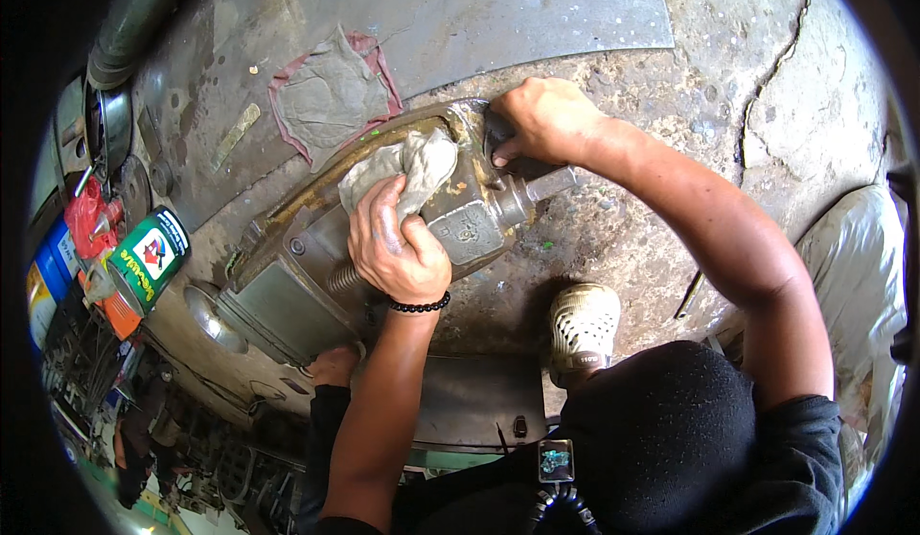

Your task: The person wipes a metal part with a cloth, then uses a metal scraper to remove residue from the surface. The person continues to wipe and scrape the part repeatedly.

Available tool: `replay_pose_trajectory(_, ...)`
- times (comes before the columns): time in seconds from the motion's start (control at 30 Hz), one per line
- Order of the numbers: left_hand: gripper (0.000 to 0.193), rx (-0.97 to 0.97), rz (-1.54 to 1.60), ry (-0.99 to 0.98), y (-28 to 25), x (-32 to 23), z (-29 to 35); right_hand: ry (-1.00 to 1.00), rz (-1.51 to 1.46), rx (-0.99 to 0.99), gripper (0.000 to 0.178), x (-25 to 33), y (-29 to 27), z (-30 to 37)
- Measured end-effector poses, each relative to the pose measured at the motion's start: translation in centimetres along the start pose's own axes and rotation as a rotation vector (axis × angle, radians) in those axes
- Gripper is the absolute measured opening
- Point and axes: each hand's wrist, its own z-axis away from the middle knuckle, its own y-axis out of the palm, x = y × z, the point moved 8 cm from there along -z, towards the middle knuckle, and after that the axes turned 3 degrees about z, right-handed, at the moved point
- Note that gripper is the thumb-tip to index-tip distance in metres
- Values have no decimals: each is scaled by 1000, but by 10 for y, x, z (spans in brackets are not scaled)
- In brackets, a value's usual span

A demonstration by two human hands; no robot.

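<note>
- The bench vise, as I took the heavy casting (307, 246) to be, lay on the floor before the person, slanting from lower left to upper right.
- The left hand (398, 248) had its fingers closed on a bunched grey rag (412, 166), laid against the top of the casting.
- The right hand (546, 118) was curled at the casting's far end, by the protruding shaft (554, 183); whether it gripped the dark part under its thumb, I couldn't tell.
- To my mind, the rag called for firm, flat pressure, with clean folds turned outward and a corner worked into the grooves beside the threaded screw (343, 277).
- Steadying the far end with the right hand seemed sensible, provided knuckles avoided the hard rims.
- A red-bordered cloth (335, 94) lay just beyond the casting, and the sheet metal's (537, 8) curved edge ran behind it.
- On the left, a metal bowl (213, 317) and a green can (153, 257) crowded the near end.
- The freest elbow room looked rightward, over rough concrete (652, 248), past the pale clog (583, 324).
</note>
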Motion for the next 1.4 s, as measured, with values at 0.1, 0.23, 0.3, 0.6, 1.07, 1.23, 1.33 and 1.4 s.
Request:
replay_pose_trajectory(0.1, 31, 31, 6, -29, -1, 0, 2, 62, 70, 4, 45, -4, -3, -1)
replay_pose_trajectory(0.23, 30, -10, -34, 6, 0, 0, 1, -1, -4, 0, 43, 0, -3, -2)
replay_pose_trajectory(0.3, 30, -7, -7, 13, 1, 1, 1, -87, 50, -2, 41, 7, -1, -1)
replay_pose_trajectory(0.6, 29, 10, -2, 27, 0, 0, -1, -99, 18, -33, 43, 5, -1, 4)
replay_pose_trajectory(1.07, 30, 24, -16, 32, 1, 1, 1, -2, 26, 34, 43, 4, -4, 1)
replay_pose_trajectory(1.23, 30, 30, 2, 23, 0, 4, 1, 47, 55, 63, 44, 0, -1, -3)
replay_pose_trajectory(1.33, 30, 11, 1, 25, 1, 2, 1, 4, -9, 48, 44, -4, -1, -2)
replay_pose_trajectory(1.4, 29, 19, 8, 40, 2, 2, 1, 16, 3, 26, 44, -9, -1, -2)
